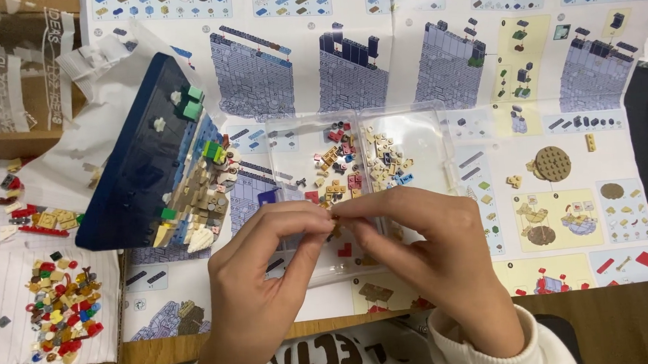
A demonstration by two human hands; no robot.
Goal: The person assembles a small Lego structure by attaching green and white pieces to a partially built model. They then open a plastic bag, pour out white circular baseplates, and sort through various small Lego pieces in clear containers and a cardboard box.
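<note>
Head view: hands [342, 226] above clear tray [425, 127], blue model [133, 179] beside.

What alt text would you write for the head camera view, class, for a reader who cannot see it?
A person's left hand and right hand pinch a tiny toy brick piece together above a clear plastic tray of small bricks. The tray lies on a large unfolded instruction sheet, with a partly built dark blue brick model to the left.

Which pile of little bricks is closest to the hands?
The pile in the clear tray, just above the hands; the other pile sits far left.
</note>
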